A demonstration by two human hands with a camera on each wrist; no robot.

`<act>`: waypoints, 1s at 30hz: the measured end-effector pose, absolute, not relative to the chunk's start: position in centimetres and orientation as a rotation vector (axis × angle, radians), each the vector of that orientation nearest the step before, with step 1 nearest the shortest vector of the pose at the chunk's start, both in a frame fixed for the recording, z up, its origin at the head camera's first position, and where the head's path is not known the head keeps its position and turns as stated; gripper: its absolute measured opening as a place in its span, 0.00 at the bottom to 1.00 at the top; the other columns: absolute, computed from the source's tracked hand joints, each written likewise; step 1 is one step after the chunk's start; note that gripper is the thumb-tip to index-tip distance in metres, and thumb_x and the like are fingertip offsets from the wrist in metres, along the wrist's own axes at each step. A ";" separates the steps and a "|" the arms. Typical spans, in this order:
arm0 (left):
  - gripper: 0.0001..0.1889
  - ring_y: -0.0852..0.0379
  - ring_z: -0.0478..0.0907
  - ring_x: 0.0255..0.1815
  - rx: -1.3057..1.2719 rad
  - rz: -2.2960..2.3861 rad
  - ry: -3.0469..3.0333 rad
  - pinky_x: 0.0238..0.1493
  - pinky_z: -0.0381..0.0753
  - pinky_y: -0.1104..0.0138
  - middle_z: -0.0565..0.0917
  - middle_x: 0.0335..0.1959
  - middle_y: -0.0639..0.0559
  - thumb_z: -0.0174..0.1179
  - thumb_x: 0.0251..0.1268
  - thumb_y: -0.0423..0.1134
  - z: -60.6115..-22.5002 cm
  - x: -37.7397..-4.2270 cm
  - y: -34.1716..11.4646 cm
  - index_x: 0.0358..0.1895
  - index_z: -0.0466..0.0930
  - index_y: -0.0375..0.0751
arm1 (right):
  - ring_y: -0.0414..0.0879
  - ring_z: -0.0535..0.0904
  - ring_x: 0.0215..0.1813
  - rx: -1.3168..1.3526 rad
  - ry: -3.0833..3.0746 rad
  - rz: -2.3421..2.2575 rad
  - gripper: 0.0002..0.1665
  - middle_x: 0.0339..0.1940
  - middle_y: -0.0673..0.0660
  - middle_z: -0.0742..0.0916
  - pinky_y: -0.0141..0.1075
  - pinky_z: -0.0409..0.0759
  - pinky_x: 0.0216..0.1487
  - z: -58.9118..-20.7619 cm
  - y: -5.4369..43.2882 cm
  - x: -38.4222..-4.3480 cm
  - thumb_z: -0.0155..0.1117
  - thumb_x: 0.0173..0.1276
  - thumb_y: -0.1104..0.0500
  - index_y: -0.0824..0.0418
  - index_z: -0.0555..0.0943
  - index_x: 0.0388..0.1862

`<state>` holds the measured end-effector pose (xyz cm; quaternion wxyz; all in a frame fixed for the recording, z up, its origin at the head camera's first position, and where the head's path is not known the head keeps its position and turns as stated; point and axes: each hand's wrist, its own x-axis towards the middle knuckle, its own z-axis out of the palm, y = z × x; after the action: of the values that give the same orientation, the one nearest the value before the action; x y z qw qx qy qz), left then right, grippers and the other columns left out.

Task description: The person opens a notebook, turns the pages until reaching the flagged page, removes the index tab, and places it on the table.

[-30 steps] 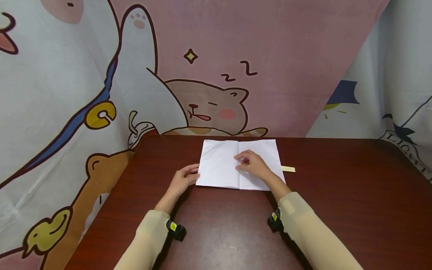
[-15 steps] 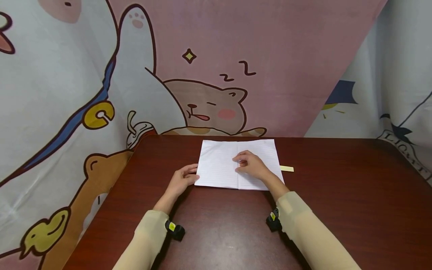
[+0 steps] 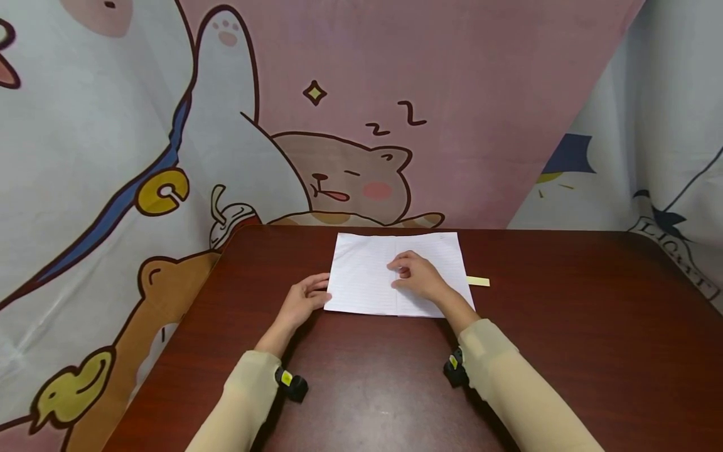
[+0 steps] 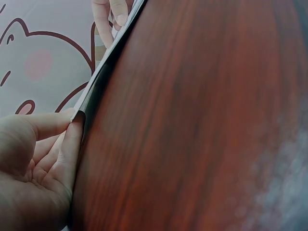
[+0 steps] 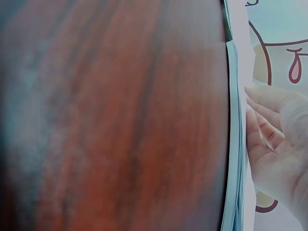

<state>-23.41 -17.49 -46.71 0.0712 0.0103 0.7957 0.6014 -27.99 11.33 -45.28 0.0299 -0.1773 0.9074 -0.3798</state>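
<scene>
Pinching the left edge of an open notebook (image 3: 361, 276), the left hand (image 3: 303, 300) has its thumb on top and a finger below, with the paper edge between them. I see the notebook lying on the worktop (image 3: 384, 376), reaching from the left hand to a little past the right hand (image 3: 420, 276). This right hand is over the right-side page, its fingertips touching the paper close to the middle fold; its fingers are loosely bent and, as I see it, they grasp nothing. Both pages have faint lines (they are so pale that one could take them for plain white). To the right of the right hand, a yellow strip (image 3: 478, 282) comes out from under the notebook's edge. Behind each hand, nearer to the person, a cream sleeve (image 3: 248, 383) begins. Beyond both hands hangs a cloth (image 3: 480, 94) with a printed sleeping cat (image 3: 356, 176).
</scene>
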 end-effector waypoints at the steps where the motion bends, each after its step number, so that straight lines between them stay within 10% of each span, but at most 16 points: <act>1: 0.25 0.48 0.82 0.54 0.037 1.807 2.397 0.45 0.82 0.70 0.80 0.61 0.34 0.62 0.66 0.27 -46.7 -23.4 -17.5 0.67 0.74 0.37 | 0.51 0.81 0.50 -0.548 2.800 -1.168 0.21 0.57 0.61 0.81 0.45 0.80 0.56 -45.2 11.3 -28.0 0.74 0.61 0.64 0.68 0.84 0.53; 30: 0.24 0.50 0.83 0.51 0.016 1.821 2.424 0.46 0.84 0.67 0.82 0.59 0.35 0.61 0.65 0.25 -46.8 -23.4 -17.3 0.65 0.75 0.37 | 0.61 0.80 0.55 -0.470 2.868 -1.400 0.18 0.52 0.69 0.84 0.51 0.78 0.61 -45.8 14.9 -29.1 0.68 0.64 0.68 0.70 0.83 0.53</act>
<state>-23.37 -17.35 -46.80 0.0550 0.0053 0.7983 0.5997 -29.05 14.85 -45.75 -0.0421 -0.1455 0.8883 -0.4336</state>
